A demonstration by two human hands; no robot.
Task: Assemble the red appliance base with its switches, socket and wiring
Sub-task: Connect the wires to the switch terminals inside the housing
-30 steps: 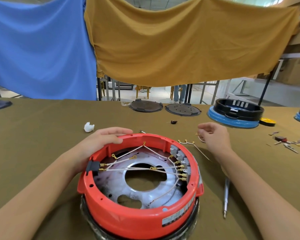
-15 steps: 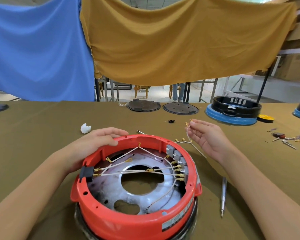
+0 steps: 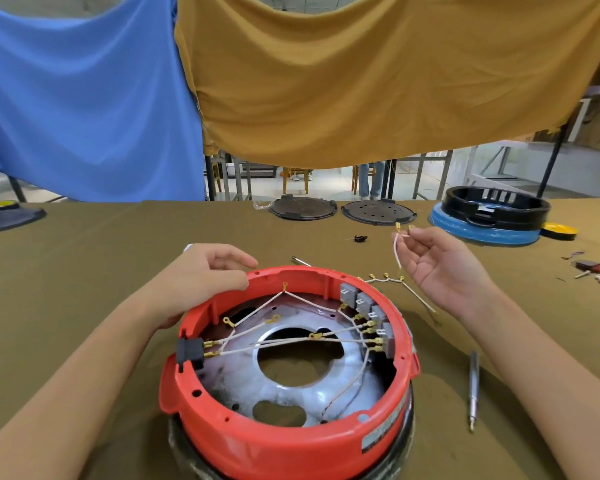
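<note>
Sitting on an olive-brown cloth-covered table (image 3: 84, 289), the round red plastic appliance base (image 3: 284, 441) lies open side up in the near centre, its glossy rim ringing a dull silver metal plate (image 3: 291, 389) with a large hole in the middle. Grey block switches (image 3: 364, 301) line the inner wall on the right, and a black plastic socket (image 3: 189, 352) is set into the wall on the left. Thin white braided wires (image 3: 274, 341) with brass terminals cross the plate between socket and switches.

The left hand (image 3: 201, 282) rests on the far left rim, its fingers loosely bent and slightly apart, the thumb touching the red edge. The right hand (image 3: 440, 268) hovers palm up, right of the base and above the table, thumb and fingertips pinching a short white wire with brass ends (image 3: 396, 244) that hangs down from them.

A branched white wire harness (image 3: 388, 279) lies on the cloth just beside the base, and a slim metal screwdriver (image 3: 473, 386) lies further right.
</note>
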